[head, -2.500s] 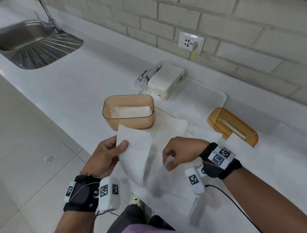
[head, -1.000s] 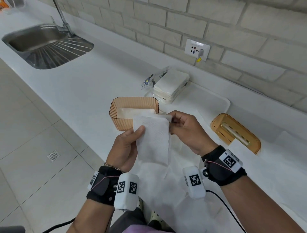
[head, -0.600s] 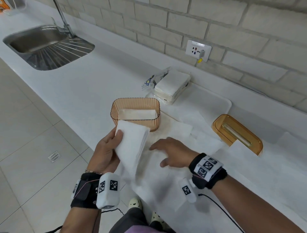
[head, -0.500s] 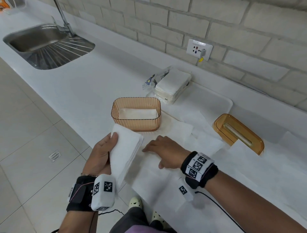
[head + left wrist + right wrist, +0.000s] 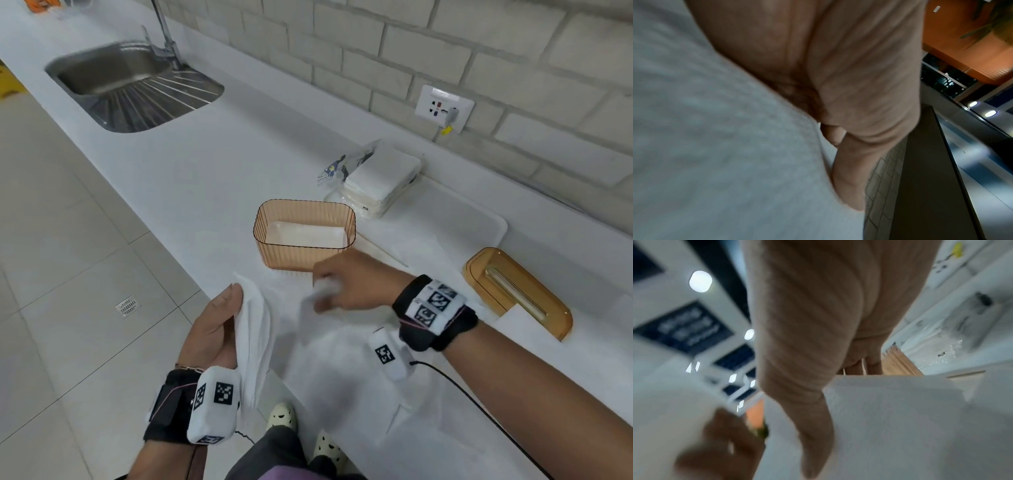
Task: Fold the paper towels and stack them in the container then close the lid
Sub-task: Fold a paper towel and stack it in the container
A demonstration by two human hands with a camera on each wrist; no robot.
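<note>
The left hand (image 5: 214, 329) holds a folded paper towel (image 5: 253, 339) off the surface's near edge; the right hand (image 5: 346, 284) pinches a flat sheet's (image 5: 342, 346) corner.

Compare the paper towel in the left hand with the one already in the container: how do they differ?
The towel in the left hand, a folded paper towel, is off the counter and hangs on edge; the towel in the container lies flat on the bottom. The held one looks long and narrow, its layers loose at the bottom; the stored one is a neat rectangle. Both are white and folded.
</note>
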